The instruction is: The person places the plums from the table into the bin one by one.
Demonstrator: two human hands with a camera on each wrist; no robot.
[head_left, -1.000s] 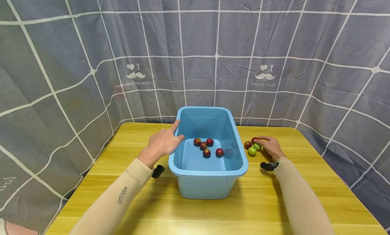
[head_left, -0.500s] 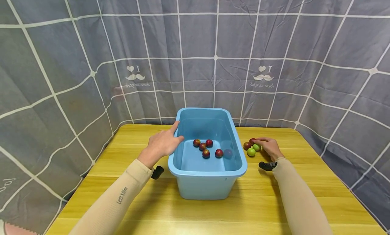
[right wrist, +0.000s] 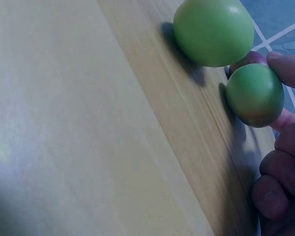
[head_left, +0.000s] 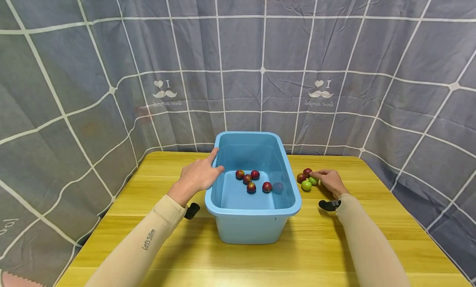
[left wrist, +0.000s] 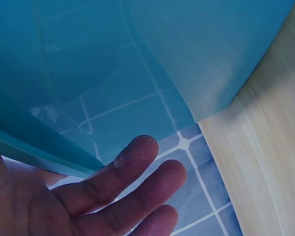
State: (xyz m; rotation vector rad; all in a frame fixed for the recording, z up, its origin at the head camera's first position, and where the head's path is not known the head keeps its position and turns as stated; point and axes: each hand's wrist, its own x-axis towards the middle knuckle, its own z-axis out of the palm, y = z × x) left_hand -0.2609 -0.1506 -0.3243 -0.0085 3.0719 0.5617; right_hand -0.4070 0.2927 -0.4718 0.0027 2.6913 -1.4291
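Note:
My left hand rests on the left rim of a blue plastic tub, thumb over the edge. Its other fingers extend fairly straight outside the wall in the left wrist view. Inside the tub lie several dark red plums. Right of the tub, my right hand pinches a green plum between thumb and a finger, low over the table. Beside it lie another green plum and two red plums, one nearer the tub and one farther back.
The tub stands in the middle of a wooden table. A grey curtain with white grid lines hangs behind and along both sides. A black wrist camera sits under the right wrist, another under the left.
My right fingers have come off the farther red plum and onto the green plum beside it. That red plum sits slightly farther left. The left hand stays on the rim.

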